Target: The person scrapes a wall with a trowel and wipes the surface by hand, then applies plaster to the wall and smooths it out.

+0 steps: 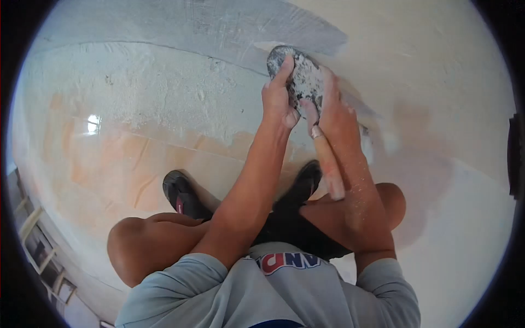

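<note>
Both my hands are on a dark, oval, shoe-like object (306,76) smeared with white material, held over the floor in front of me. My left hand (280,95) grips its left side, the thumb lying on top. At its right side is my right hand (331,104), fingers wrapped round the edge. A tool with a worn wooden handle (329,167) and a metal collar hangs from my right hand along the forearm; its far end is hidden by the hand.
The pale floor (164,82) has a grey wet-looking patch (235,30) at the top and orange-tinted patches (126,158) at the left. My dark shoes (183,194) rest below my arms. A ladder-like frame (33,221) stands at the lower left.
</note>
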The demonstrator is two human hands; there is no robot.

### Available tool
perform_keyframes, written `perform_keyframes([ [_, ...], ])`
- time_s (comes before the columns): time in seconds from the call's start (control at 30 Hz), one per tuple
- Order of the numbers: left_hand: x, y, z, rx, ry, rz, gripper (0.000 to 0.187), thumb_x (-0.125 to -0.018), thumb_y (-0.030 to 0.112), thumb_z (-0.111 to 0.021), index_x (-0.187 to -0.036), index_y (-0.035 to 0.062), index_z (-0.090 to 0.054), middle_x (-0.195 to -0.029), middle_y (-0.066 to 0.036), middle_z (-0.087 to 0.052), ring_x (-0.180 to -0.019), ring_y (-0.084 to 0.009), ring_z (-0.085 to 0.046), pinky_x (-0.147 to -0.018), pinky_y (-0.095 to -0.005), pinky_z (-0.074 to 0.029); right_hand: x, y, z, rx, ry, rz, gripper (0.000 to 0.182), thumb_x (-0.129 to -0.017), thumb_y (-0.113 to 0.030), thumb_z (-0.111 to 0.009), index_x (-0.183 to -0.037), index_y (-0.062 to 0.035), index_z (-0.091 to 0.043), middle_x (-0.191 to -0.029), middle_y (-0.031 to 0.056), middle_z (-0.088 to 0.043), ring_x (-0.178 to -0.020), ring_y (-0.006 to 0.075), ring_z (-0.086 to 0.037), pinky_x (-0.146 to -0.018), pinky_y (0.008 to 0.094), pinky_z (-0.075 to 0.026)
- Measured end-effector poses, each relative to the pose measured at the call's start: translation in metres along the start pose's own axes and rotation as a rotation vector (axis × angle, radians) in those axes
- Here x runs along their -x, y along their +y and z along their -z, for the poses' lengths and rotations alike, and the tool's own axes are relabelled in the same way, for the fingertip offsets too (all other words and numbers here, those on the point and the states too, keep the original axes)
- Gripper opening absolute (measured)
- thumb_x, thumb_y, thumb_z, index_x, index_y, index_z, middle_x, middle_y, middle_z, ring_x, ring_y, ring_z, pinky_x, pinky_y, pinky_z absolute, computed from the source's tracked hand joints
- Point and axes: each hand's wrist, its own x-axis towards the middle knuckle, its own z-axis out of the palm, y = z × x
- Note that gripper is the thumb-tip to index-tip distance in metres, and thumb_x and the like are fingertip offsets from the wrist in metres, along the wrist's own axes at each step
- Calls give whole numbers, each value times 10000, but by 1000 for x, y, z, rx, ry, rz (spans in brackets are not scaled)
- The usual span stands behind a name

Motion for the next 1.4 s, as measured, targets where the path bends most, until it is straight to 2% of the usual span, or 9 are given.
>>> perform_keyframes([
  [0.23,5,3,-11,-42,87,-90,386,-1089,450,-605,-1157,81,-695,-1010,-50,-764,-817,-198,-744,-492,-284,-539,-6,-9,2,-188,-115,-164,564,-1038,-284,-657,-1445,-85,-321,-814,284,-700,-803,509,-698,-714,581,-534],
  [0.73,-3,11,7,51,-137,-44,395,-1087,436,-607,-1241,75,-653,-1128,-97,-750,-980,-267,-750,-816,-405,-648,-7,-1,-6,-61,-61,-25,498,-1044,-325,-634,-1412,-132,-360,-941,330,-703,-926,570,-672,-753,618,-507],
  [0.77,-2,9,4,42,-149,-21,385,-1085,429,-616,-1235,78,-660,-1126,-87,-750,-991,-262,-747,-817,-398,-644,-2,0,-3,-60,-58,-26,498,-1044,-325,-634,-1412,-132,-360,-941,330,-703,-926,570,-672,-753,618,-507],
  [0.83,6,-10,-25,17,6,-148,410,-1084,477,-607,-1181,87,-684,-1058,-47,-761,-866,-197,-739,-512,-283,-542,2,3,9,-100,42,15,491,-1037,-317,-644,-1404,-125,-382,-927,323,-701,-914,568,-672,-746,619,-505],
  [1.07,2,6,-8,-6,-97,-87,426,-1077,494,-610,-1176,86,-681,-1060,-52,-756,-881,-190,-745,-526,-284,-560,-9,-5,2,-82,-100,-73,487,-1040,-265,-642,-1399,-97,-359,-961,339,-691,-924,565,-670,-767,604,-506],
  [1.1,0,10,-5,77,-154,-16,401,-1097,456,-578,-1209,80,-662,-1120,-102,-746,-977,-255,-744,-796,-419,-651,-10,-5,1,-92,-87,-65,490,-1042,-261,-640,-1402,-93,-353,-961,339,-691,-924,561,-672,-769,601,-506],
  [1.2,-1,-3,-8,-1,-120,-55,409,-1076,485,-614,-1204,102,-673,-1110,-68,-753,-926,-212,-747,-578,-347,-615,-1,-3,19,-144,-81,-60,450,-1050,-243,-630,-1373,-85,-359,-967,338,-694,-931,557,-673,-779,592,-510],
  [1.3,4,-7,-18,17,-50,-123,403,-1090,443,-610,-1202,63,-683,-1106,-69,-760,-960,-232,-747,-752,-358,-626,-6,-9,19,-115,-100,-135,433,-1052,-252,-633,-1351,-90,-365,-973,341,-698,-939,570,-667,-784,590,-510],
  [1.4,-3,10,-1,9,-108,-63,439,-1089,494,-584,-1189,79,-687,-1097,-65,-763,-946,-208,-748,-543,-279,-572,-12,-14,4,-65,-122,-38,389,-1047,-199,-556,-1358,-75,-357,-1015,360,-708,-985,548,-688,-831,614,-524],
])
